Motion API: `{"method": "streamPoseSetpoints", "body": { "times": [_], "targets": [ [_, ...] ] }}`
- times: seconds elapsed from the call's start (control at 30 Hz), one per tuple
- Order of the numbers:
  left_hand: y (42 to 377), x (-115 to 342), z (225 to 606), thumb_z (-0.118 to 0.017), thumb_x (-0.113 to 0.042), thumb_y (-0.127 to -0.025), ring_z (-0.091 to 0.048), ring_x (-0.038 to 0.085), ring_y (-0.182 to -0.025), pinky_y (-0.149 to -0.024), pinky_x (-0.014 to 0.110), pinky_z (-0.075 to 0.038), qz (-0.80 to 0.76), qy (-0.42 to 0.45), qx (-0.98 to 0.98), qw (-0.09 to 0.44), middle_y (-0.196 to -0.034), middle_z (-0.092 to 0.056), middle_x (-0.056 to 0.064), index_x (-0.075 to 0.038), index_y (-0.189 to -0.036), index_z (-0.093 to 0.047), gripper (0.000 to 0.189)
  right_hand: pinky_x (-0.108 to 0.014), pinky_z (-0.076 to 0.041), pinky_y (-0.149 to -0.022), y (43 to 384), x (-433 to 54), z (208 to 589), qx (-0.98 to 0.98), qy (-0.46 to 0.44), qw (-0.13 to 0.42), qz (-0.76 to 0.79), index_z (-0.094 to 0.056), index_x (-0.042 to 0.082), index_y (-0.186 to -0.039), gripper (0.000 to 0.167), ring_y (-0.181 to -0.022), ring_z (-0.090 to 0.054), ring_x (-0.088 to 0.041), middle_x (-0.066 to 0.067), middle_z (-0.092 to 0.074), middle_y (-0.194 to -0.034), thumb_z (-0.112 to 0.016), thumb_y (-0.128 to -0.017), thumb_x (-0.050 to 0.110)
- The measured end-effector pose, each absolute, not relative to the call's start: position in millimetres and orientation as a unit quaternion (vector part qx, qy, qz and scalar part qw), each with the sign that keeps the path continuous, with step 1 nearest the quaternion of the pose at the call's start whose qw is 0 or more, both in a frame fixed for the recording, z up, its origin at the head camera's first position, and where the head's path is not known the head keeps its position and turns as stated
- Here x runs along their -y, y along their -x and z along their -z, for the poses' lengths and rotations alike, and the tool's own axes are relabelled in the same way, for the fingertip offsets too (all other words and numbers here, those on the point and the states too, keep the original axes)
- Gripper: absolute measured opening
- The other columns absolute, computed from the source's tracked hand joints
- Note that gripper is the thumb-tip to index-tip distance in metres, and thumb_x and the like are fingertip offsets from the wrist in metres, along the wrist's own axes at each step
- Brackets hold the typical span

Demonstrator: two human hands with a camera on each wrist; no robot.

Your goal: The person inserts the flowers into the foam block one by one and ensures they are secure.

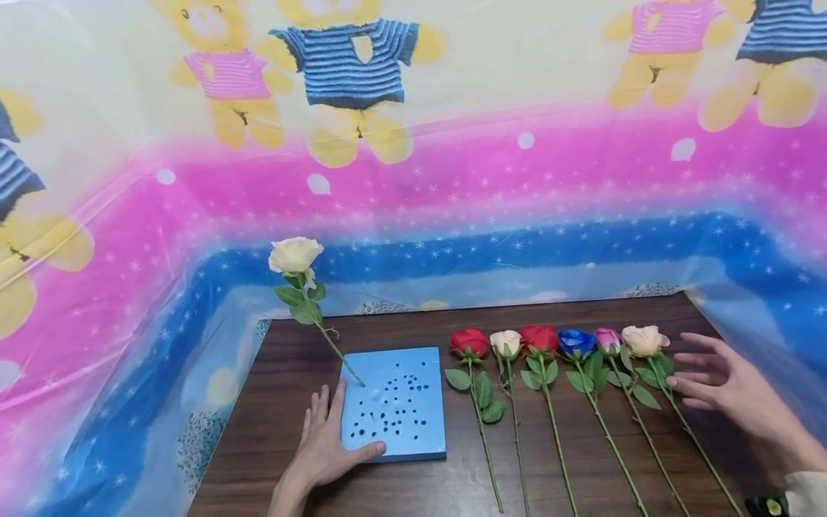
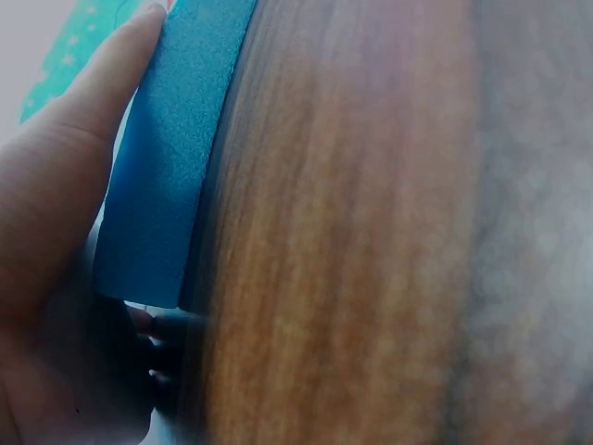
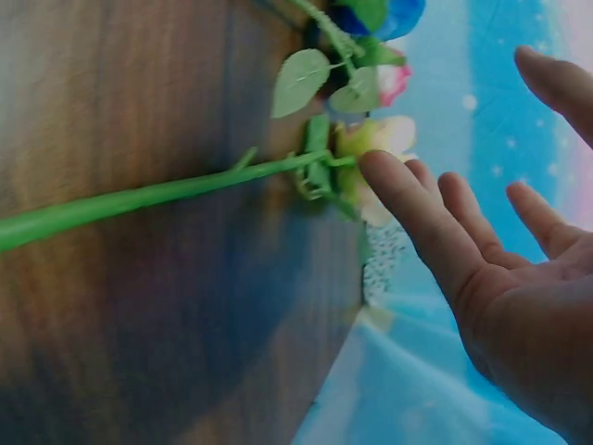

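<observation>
A light blue foam block [image 1: 413, 409] dotted with small dark holes lies on the dark wood table. One white rose [image 1: 295, 256] stands tilted left in its upper left part. My left hand [image 1: 323, 434] rests against the block's left side, fingers straight, thumb at the near edge; the left wrist view shows the thumb [image 2: 111, 74] along the block's side. At the far right, my right hand [image 1: 730, 380] is spread beside a cream rose [image 1: 645, 340], holding nothing. In the right wrist view its fingers [image 3: 417, 209] are extended near that rose's head.
Left of the cream rose lie a pink rose [image 1: 607, 339], a blue rose [image 1: 577, 342], a red rose [image 1: 539, 338], a white rose [image 1: 506, 343] and another red rose [image 1: 469, 342], stems toward me. A bear-printed sheet [image 1: 465, 179] rises behind the table [image 1: 258, 431].
</observation>
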State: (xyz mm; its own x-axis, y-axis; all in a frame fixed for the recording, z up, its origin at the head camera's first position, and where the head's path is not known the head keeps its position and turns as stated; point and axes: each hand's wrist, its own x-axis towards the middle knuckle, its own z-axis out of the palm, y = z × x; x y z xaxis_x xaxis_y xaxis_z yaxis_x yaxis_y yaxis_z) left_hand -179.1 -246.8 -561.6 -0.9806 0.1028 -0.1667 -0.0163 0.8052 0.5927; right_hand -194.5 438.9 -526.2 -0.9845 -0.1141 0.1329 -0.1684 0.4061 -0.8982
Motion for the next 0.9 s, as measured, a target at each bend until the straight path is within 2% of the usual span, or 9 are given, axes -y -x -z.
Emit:
{"method": "streamPoseSetpoints", "body": {
  "times": [0.03,0.07,0.13,0.23,0.27,0.3,0.53,0.77,0.9],
  "targets": [
    [179,247,561,-0.087,-0.072,-0.086,0.014,0.055,-0.168,-0.132,0.075,0.006,-0.312,-0.023,-0.945,0.095,-0.182,0.009,0.034,-0.016,-0.181,0.003,0.143,-0.047,-0.070,-0.079,193,-440,529,0.839,-0.079,0.018,-0.538,-0.034,0.017,-0.172,0.087,-0.106,-0.075,-0.001,0.032,-0.064,-0.128,-0.079,-0.101,-0.004],
    [179,247,561,-0.087,-0.072,-0.086,0.014,0.055,-0.168,-0.132,0.074,0.006,-0.313,-0.023,-0.945,0.095,-0.182,0.009,0.033,-0.016,-0.181,0.003,0.143,-0.047,-0.070,-0.079,191,-441,531,0.841,-0.074,0.012,-0.535,-0.035,0.015,-0.171,0.086,-0.105,-0.075,-0.002,0.025,-0.067,-0.130,-0.080,-0.100,-0.004],
    [179,247,561,-0.087,-0.072,-0.085,0.014,0.055,-0.168,-0.133,0.074,0.006,-0.313,-0.024,-0.945,0.094,-0.182,0.009,0.034,-0.016,-0.181,0.002,0.143,-0.046,-0.070,-0.079,188,-441,534,0.851,-0.059,0.002,-0.522,-0.037,0.009,-0.168,0.082,-0.103,-0.075,-0.001,0.003,-0.072,-0.136,-0.081,-0.100,0.000],
    [180,247,561,-0.087,-0.072,-0.085,0.013,0.055,-0.168,-0.133,0.074,0.006,-0.313,-0.025,-0.945,0.091,-0.182,0.008,0.034,-0.015,-0.181,0.002,0.142,-0.044,-0.070,-0.076,184,-440,538,0.871,-0.032,-0.007,-0.491,-0.037,-0.004,-0.164,0.079,-0.097,-0.075,-0.002,-0.034,-0.064,-0.141,-0.084,-0.100,0.006],
    [180,247,561,-0.087,-0.073,-0.085,0.013,0.055,-0.168,-0.133,0.073,0.006,-0.313,-0.025,-0.945,0.091,-0.182,0.008,0.034,-0.015,-0.181,0.002,0.143,-0.043,-0.070,-0.075,182,-439,539,0.877,-0.023,-0.010,-0.479,-0.037,-0.007,-0.163,0.080,-0.095,-0.075,-0.003,-0.044,-0.057,-0.142,-0.085,-0.100,0.009],
    [180,248,561,-0.087,-0.073,-0.085,0.013,0.055,-0.168,-0.133,0.073,0.006,-0.313,-0.025,-0.945,0.090,-0.182,0.008,0.034,-0.015,-0.181,0.001,0.143,-0.042,-0.070,-0.075,181,-438,540,0.883,-0.010,-0.014,-0.469,-0.038,-0.009,-0.161,0.080,-0.094,-0.075,-0.005,-0.047,-0.055,-0.143,-0.086,-0.100,0.012],
    [179,249,562,-0.087,-0.073,-0.085,0.013,0.054,-0.168,-0.133,0.073,0.006,-0.314,-0.024,-0.945,0.093,-0.182,0.008,0.033,-0.016,-0.181,0.001,0.143,-0.045,-0.070,-0.074,180,-438,545,0.886,0.055,-0.082,-0.452,-0.038,-0.014,-0.158,0.085,-0.099,-0.079,-0.030,-0.047,-0.060,-0.136,-0.088,-0.100,0.024],
    [178,248,562,-0.087,-0.074,-0.085,0.012,0.055,-0.168,-0.133,0.074,0.004,-0.312,-0.024,-0.945,0.091,-0.182,0.007,0.034,-0.014,-0.181,0.000,0.142,-0.051,-0.069,-0.078,186,-443,555,0.885,0.084,-0.145,-0.435,-0.034,-0.013,-0.162,0.100,-0.102,-0.078,-0.034,-0.045,-0.060,-0.136,-0.092,-0.096,0.035],
    [178,248,563,-0.087,-0.074,-0.084,0.012,0.054,-0.168,-0.133,0.074,0.004,-0.309,-0.023,-0.947,0.090,-0.182,0.007,0.034,-0.014,-0.181,0.000,0.143,-0.052,-0.069,-0.078,188,-445,561,0.888,0.095,-0.158,-0.421,-0.036,-0.013,-0.161,0.105,-0.101,-0.078,-0.033,-0.042,-0.062,-0.134,-0.095,-0.092,0.041]
  ]
}}
